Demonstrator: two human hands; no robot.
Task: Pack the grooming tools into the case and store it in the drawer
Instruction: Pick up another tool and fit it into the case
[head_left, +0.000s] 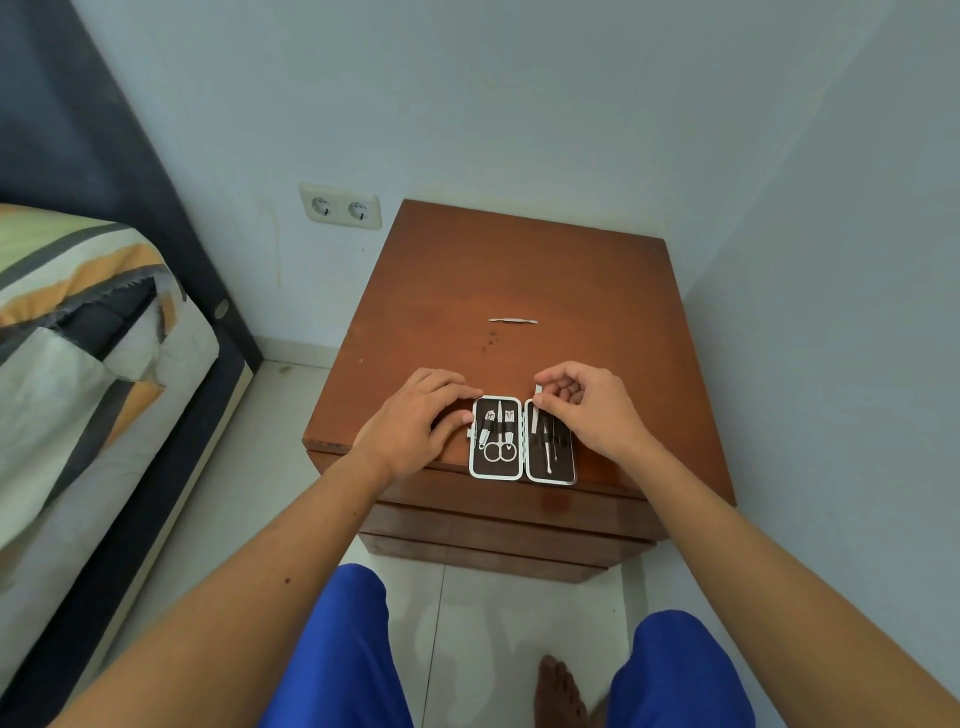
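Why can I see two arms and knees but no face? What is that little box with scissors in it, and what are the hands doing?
The camera sits on the person's head and looks down, so you see what they see: their own arms, blue shorts and a bare foot, but never their face. There is just this one picture, taken from up there.

The hands are over a brown wooden nightstand with drawers, beside a bed. The little box is a grooming case lying open flat like a book. Its left half holds small scissors and other tools under straps.

The left hand rests against the case's left edge, which looks like steadying it. The right hand pinches a thin silvery tool at the top of the right half, apparently slipping it in. One more thin metal tool lies alone farther back on the nightstand, not yet packed.
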